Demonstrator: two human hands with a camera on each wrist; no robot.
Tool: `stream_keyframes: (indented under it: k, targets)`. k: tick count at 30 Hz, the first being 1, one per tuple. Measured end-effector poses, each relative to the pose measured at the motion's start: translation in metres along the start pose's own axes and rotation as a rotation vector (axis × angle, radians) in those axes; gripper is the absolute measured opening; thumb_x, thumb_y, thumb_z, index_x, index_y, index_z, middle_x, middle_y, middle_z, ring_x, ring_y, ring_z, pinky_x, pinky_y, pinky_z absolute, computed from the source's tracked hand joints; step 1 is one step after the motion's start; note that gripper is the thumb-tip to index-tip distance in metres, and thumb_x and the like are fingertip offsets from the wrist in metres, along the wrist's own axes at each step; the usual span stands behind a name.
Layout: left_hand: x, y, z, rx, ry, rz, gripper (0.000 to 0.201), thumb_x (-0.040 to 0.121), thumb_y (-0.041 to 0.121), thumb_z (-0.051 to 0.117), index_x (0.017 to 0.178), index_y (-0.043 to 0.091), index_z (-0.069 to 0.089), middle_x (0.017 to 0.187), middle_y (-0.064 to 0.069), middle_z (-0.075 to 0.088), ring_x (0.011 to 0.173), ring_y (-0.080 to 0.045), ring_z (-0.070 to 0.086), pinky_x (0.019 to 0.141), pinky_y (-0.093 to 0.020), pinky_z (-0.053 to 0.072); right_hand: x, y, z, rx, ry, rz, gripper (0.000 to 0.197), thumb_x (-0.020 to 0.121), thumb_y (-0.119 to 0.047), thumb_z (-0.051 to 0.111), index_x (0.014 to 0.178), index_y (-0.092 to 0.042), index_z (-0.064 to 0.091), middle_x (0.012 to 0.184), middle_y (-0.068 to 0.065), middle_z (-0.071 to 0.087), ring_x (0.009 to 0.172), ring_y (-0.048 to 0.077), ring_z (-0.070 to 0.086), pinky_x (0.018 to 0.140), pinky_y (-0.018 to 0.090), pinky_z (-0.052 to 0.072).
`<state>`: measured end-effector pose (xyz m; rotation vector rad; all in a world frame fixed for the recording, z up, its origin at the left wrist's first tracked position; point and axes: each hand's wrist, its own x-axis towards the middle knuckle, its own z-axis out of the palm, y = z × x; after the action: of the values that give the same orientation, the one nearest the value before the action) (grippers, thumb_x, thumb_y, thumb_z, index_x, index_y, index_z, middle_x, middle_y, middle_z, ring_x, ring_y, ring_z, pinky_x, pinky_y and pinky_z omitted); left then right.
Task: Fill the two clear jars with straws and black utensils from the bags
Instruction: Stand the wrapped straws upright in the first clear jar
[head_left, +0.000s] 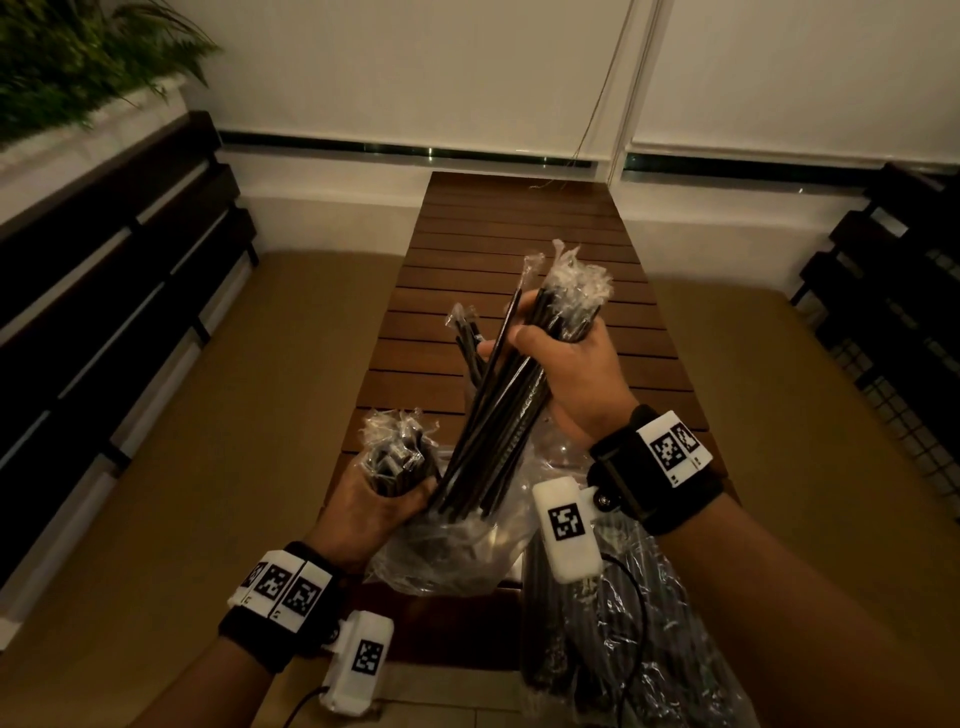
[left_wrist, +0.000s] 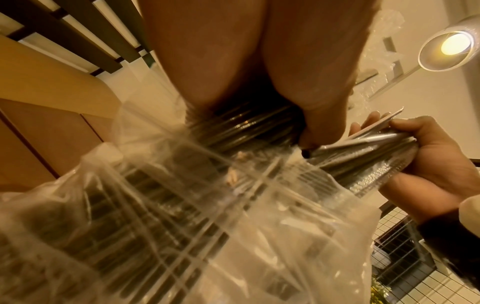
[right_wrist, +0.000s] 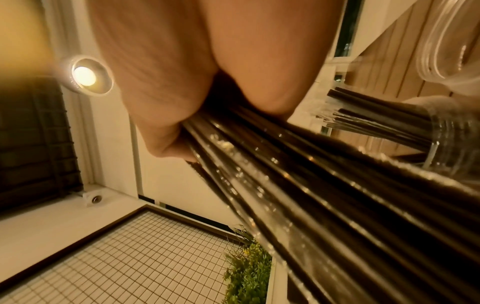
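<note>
Black wrapped straws (head_left: 498, 405) are bunched in my right hand (head_left: 566, 374), fingers clamped round them above the desk (head_left: 519, 218) near its front edge. My left hand (head_left: 374, 509) grips a second wrapped bundle (head_left: 397, 457), and clear bags (head_left: 457, 551) sit crumpled underneath.

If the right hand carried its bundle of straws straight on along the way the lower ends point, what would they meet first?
Probably the clear bag just below the lower ends of the straws held by the right hand, beside the left hand; depth is unclear.
</note>
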<state>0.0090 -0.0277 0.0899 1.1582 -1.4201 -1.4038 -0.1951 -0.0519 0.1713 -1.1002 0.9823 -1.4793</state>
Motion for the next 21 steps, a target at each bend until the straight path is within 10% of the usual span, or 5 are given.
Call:
stream_keyframes:
  k: [4, 9, 14, 21]
  targets:
    - [0.003, -0.005, -0.003, 0.018, 0.001, -0.005, 0.038, 0.081, -0.013, 0.065, 0.090, 0.022, 0.055, 0.078, 0.002, 0.067, 0.067, 0.006, 0.067, 0.057, -0.010, 0.052, 0.001, 0.001, 0.003, 0.035, 0.011, 0.016, 0.032, 0.091, 0.009, 0.058, 0.080, -0.019, 0.069, 0.073, -0.002, 0.071, 0.075, 0.024, 0.070, 0.083, 0.050, 0.056]
    - [0.007, -0.013, -0.005, 0.019, 0.008, -0.015, 0.039, 0.080, -0.010, 0.068, 0.094, 0.024, 0.056, 0.077, 0.003, 0.071, 0.073, -0.001, 0.070, 0.058, -0.013, 0.054, 0.004, 0.007, 0.006, 0.006, -0.002, 0.026, 0.015, 0.082, -0.009, 0.065, 0.090, -0.016, 0.076, 0.105, 0.005, 0.075, 0.109, 0.037, 0.067, 0.103, 0.061, 0.047]
    - [0.008, -0.013, -0.005, 0.021, -0.024, -0.005, 0.038, 0.082, -0.011, 0.066, 0.095, 0.024, 0.058, 0.082, 0.015, 0.075, 0.079, 0.000, 0.071, 0.063, -0.013, 0.055, 0.002, 0.019, 0.010, 0.006, -0.039, 0.069, 0.015, 0.081, -0.004, 0.062, 0.085, -0.018, 0.065, 0.080, 0.000, 0.062, 0.076, 0.018, 0.057, 0.084, 0.047, 0.046]
    - [0.010, -0.015, -0.003, 0.011, 0.013, 0.011, 0.039, 0.081, -0.013, 0.065, 0.091, 0.023, 0.057, 0.076, 0.006, 0.072, 0.073, 0.005, 0.068, 0.061, -0.011, 0.053, -0.004, 0.029, 0.014, -0.090, -0.051, 0.106, 0.023, 0.089, 0.008, 0.056, 0.092, -0.014, 0.062, 0.079, -0.003, 0.062, 0.081, 0.022, 0.065, 0.077, 0.039, 0.048]
